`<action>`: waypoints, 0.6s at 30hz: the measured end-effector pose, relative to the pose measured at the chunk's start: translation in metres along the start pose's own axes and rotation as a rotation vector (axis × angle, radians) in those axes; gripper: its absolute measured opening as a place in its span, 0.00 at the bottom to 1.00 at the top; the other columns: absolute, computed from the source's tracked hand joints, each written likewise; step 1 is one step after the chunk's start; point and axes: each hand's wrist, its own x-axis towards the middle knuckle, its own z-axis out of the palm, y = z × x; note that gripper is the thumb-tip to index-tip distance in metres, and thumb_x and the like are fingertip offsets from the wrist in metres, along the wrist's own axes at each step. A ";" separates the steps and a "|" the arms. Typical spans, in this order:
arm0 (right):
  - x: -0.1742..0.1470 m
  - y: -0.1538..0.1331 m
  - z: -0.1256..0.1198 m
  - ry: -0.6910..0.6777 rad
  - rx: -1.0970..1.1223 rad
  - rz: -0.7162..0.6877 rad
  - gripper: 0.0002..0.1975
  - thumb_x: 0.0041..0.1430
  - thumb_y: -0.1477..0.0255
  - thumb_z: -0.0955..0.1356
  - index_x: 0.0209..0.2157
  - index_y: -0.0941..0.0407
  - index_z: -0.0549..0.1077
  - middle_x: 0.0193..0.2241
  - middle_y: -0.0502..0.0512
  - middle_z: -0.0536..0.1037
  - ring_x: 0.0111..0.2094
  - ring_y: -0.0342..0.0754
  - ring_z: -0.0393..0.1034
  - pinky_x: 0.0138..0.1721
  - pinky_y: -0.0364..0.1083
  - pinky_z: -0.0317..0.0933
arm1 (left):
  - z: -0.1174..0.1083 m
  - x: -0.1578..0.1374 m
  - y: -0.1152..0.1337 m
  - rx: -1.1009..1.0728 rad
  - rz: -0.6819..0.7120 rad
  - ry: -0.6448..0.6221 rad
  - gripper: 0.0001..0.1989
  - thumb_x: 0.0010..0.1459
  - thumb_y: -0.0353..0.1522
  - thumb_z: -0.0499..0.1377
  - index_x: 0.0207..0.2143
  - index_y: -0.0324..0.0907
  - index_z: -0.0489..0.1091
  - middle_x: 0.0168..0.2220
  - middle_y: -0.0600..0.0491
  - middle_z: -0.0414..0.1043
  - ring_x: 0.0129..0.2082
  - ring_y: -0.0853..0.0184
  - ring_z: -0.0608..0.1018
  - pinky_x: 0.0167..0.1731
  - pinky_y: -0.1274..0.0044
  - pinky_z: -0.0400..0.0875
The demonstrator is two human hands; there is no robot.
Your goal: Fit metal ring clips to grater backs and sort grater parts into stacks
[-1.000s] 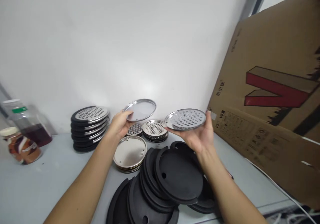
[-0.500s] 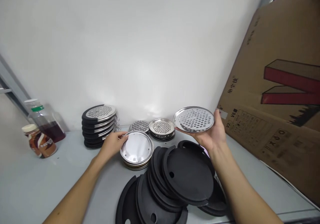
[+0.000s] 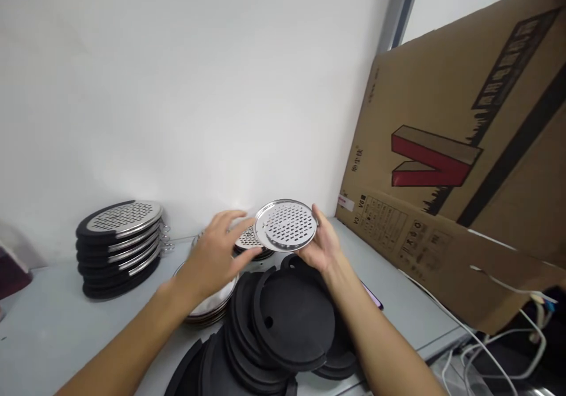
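Note:
My right hand (image 3: 322, 246) holds a round perforated metal plate (image 3: 289, 224) by its right edge, the thumb at the rim and fingers underneath. My left hand (image 3: 216, 254) is in the air at the plate's left side, fingers apart and holding nothing. Beneath my left hand and partly hidden by it is a stack of smooth round metal plates (image 3: 214, 304). Another pile of perforated plates (image 3: 249, 240) sits behind the held one. In front lies a heap of black round pieces (image 3: 296, 316) with raised rims and a hole in some.
At left stands a stack of perforated plates with black rims (image 3: 119, 248) and small metal rings. A big cardboard box (image 3: 424, 207) leans along the right side. White cables (image 3: 499, 337) hang at the lower right. A phone (image 3: 372, 296) lies behind my right forearm.
My left hand has left the stack of smooth plates and come up beside the held plate. The view has turned right; my right hand still holds the perforated plate.

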 end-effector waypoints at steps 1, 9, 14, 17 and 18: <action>0.001 0.001 0.000 -0.023 -0.001 0.005 0.25 0.66 0.55 0.56 0.44 0.58 0.72 0.40 0.63 0.80 0.44 0.58 0.73 0.48 0.63 0.65 | 0.001 0.013 0.012 -0.068 0.083 -0.047 0.23 0.61 0.40 0.58 0.58 0.47 0.67 0.59 0.45 0.65 0.60 0.56 0.65 0.60 0.63 0.61; 0.010 0.004 -0.004 -0.084 -0.021 0.098 0.28 0.64 0.52 0.53 0.43 0.59 0.72 0.33 0.60 0.79 0.35 0.56 0.75 0.43 0.61 0.68 | 0.025 0.057 0.000 -0.266 0.089 -0.361 0.26 0.55 0.47 0.61 0.57 0.56 0.69 0.61 0.54 0.66 0.61 0.51 0.67 0.59 0.63 0.64; 0.026 -0.003 -0.013 -0.023 -0.098 0.143 0.30 0.69 0.60 0.46 0.40 0.60 0.72 0.26 0.59 0.78 0.28 0.53 0.75 0.33 0.58 0.71 | 0.037 0.056 -0.021 -0.284 0.086 -0.055 0.12 0.58 0.48 0.55 0.43 0.70 0.73 0.45 0.73 0.77 0.46 0.61 0.79 0.53 0.66 0.71; 0.028 0.003 -0.011 0.040 -0.227 0.063 0.27 0.69 0.62 0.49 0.38 0.61 0.73 0.24 0.58 0.78 0.28 0.53 0.75 0.34 0.58 0.71 | 0.019 0.053 -0.012 -0.302 -0.148 0.198 0.12 0.58 0.48 0.54 0.35 0.61 0.76 0.38 0.71 0.80 0.39 0.62 0.80 0.47 0.68 0.73; 0.025 0.006 -0.009 0.075 -0.280 0.008 0.23 0.69 0.63 0.53 0.37 0.61 0.73 0.24 0.58 0.79 0.28 0.53 0.75 0.35 0.59 0.71 | 0.011 0.052 -0.009 -0.302 -0.279 0.257 0.12 0.57 0.48 0.56 0.34 0.56 0.77 0.36 0.67 0.80 0.38 0.60 0.80 0.45 0.69 0.74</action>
